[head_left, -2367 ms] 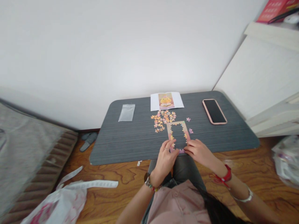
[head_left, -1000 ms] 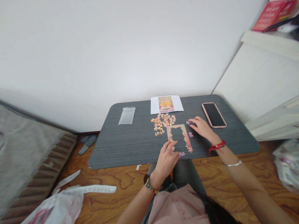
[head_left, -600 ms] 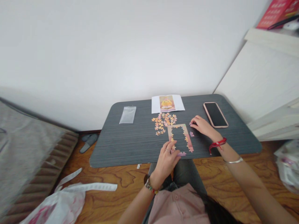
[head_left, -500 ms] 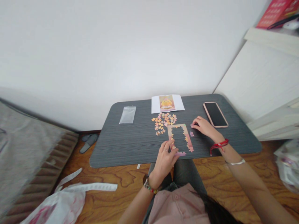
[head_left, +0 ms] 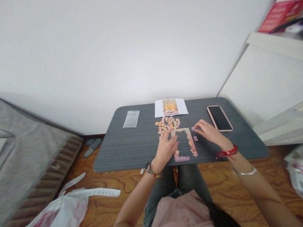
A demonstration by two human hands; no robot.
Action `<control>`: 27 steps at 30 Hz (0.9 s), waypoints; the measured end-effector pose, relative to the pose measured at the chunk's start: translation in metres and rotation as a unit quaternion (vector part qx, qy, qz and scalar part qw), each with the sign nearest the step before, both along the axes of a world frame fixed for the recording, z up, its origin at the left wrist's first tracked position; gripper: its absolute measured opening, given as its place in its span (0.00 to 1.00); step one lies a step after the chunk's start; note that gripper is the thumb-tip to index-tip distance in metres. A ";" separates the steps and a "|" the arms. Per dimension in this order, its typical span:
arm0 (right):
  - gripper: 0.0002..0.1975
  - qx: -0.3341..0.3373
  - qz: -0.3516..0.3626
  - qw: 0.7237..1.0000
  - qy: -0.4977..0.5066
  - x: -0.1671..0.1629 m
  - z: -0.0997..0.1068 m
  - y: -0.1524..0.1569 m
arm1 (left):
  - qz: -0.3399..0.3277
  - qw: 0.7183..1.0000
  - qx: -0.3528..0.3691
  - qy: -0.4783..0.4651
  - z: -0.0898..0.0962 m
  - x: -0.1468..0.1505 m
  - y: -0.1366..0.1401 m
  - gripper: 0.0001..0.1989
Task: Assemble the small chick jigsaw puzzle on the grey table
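A jigsaw puzzle border (head_left: 192, 145) lies on the dark table, joined along its sides, with the tabletop showing through its middle. My left hand (head_left: 165, 146) rests over the border's left side, fingers apart and nothing visible in them. To the right of the border, my right hand (head_left: 205, 131) pinches a purple puzzle piece (head_left: 193, 128) at its fingertips. Another purple piece (head_left: 195, 138) lies just below that hand. Loose yellow and pink puzzle pieces (head_left: 167, 123) are heaped above the border, partly behind my left fingers.
A paper with a printed yellow picture (head_left: 170, 107) lies at the table's back edge. The phone (head_left: 220, 118) is on the right, and a clear plastic bag (head_left: 131, 119) on the left. A white wall borders the table (head_left: 127, 145); a white cabinet (head_left: 270, 85) stands at right.
My left hand has moved up from the border's bottom corner to its upper left side, and its fingers have spread. My right hand stays beside the border, now showing the purple piece more clearly.
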State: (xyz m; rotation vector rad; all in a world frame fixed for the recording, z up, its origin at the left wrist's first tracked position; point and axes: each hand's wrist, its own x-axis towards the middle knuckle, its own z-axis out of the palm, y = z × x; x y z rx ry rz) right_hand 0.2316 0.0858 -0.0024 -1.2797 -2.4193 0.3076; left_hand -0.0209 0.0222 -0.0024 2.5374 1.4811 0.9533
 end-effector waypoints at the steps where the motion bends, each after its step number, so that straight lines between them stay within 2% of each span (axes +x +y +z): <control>1: 0.06 0.015 0.011 1.000 -0.009 -0.008 0.008 -0.002 | 0.001 1.000 0.009 -0.001 0.003 0.004 0.008 0.09; 5: 0.06 0.077 0.033 0.994 -0.065 -0.039 0.037 -0.004 | -0.001 1.000 0.029 0.005 0.013 0.017 0.033 0.12; 8: 0.07 0.115 0.036 0.988 -0.099 -0.053 0.048 -0.002 | -0.001 0.999 0.047 0.009 0.018 0.019 0.042 0.12; 12: 0.07 0.125 0.038 0.987 -0.095 -0.061 0.049 0.001 | 0.009 0.998 0.061 0.009 0.021 0.013 0.044 0.11; 16: 0.08 0.116 0.044 0.990 -0.071 -0.064 0.044 0.003 | 0.009 0.997 0.071 0.002 0.024 0.008 0.045 0.06; 22: 0.07 0.097 0.058 0.993 -0.040 -0.068 0.042 0.008 | -0.003 0.996 0.084 0.010 0.028 0.005 0.051 0.05; 27: 0.08 0.119 0.062 0.991 -0.016 -0.072 0.045 0.017 | -0.008 0.996 0.086 -0.001 0.034 -0.001 0.059 0.04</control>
